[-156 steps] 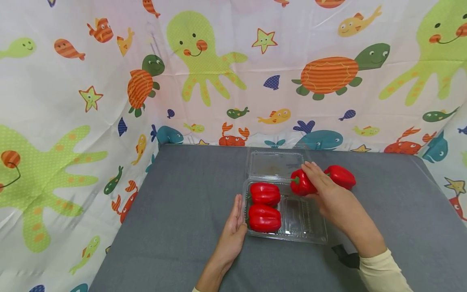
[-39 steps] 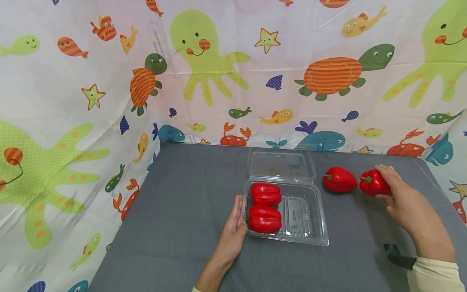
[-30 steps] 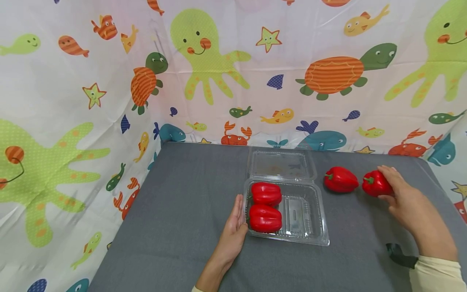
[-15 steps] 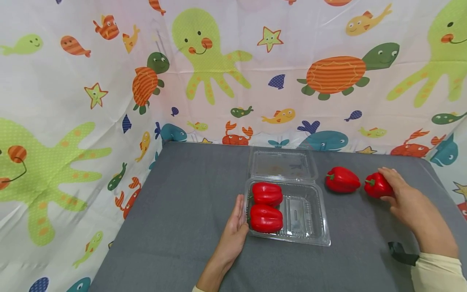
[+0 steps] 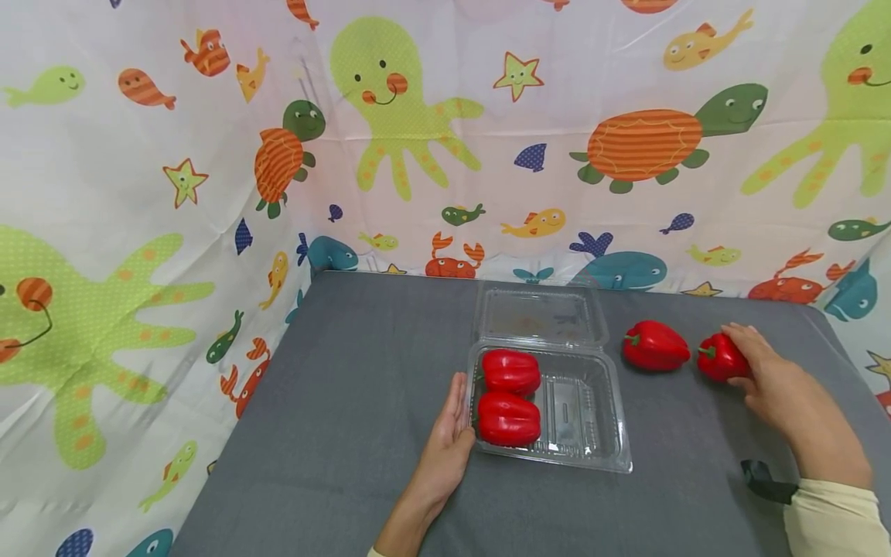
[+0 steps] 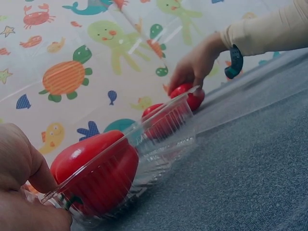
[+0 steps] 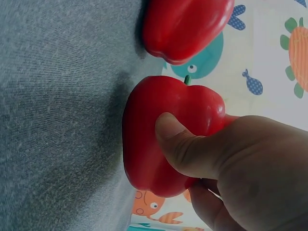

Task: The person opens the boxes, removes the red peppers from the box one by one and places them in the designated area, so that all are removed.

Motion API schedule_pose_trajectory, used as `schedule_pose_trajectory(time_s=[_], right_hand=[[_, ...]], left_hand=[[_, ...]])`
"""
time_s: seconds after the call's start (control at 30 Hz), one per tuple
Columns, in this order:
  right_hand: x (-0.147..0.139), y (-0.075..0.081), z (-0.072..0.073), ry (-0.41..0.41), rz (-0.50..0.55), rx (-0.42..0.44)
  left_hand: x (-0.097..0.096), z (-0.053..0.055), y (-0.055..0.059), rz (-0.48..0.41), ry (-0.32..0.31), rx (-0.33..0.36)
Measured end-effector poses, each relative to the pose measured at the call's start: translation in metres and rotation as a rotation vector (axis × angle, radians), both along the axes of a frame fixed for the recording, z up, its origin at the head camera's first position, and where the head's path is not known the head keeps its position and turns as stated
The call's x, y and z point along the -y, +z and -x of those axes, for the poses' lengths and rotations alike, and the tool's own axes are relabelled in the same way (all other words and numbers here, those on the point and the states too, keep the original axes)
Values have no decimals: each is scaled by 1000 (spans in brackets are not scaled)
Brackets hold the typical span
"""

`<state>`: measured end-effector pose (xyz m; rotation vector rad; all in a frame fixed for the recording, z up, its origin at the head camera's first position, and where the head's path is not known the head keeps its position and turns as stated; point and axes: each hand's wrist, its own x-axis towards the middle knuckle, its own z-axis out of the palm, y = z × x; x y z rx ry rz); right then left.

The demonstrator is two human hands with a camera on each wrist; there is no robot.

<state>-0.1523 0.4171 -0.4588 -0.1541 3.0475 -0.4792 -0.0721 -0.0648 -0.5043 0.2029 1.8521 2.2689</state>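
Observation:
In the head view my right hand [image 5: 786, 394] grips a red bell pepper [image 5: 722, 357] at the table's right side, its green stem pointing left. The thumb lies across that bell pepper [image 7: 159, 139] in the right wrist view; the fingers behind it are partly hidden. Just left of it lies another red bell pepper [image 5: 656, 346]. My left hand [image 5: 445, 441] pinches the near left rim of an open clear plastic container [image 5: 592, 414], its fingers along the outer wall. Two red bell peppers, a rear one [image 5: 511, 371] and a front one [image 5: 510, 418], fill the container's left half.
The container's clear lid [image 5: 539, 313] lies folded back behind it, near the table's rear edge. Grey cloth covers the table [image 5: 362, 371]. A curtain [image 5: 445, 155] printed with sea animals hangs behind and at the sides. A dark band [image 5: 766, 483] sits at my right wrist.
Earlier, my right hand held a bell pepper over the container's right rear. It has carried it rightward, past the loose bell pepper, and scarcely moves in the last second. My left hand stays put.

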Motion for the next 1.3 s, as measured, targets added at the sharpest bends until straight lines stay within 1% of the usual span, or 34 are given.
schedule_pose_trajectory(time_s=[0.43,0.57,0.73,0.93,1.13,1.3], right_hand=[[0,-2,2,-9,2,19],[0,-2,4,-18,21,38],[0,-4,6,-4,48,52],[0,-4,3,-2,49,36],[-3,-5,2,-31,47,52],[-3,-6,2,-8,47,30]], left_hand=[[-1,-1,2,2,-2,0],[0,-1,2,1,2,3],[0,-2,2,-5,7,3],[-1,-1,1,-7,3,4],[-2,-2,1,-6,-6,4],[-2,-1,1,-7,-5,2]])
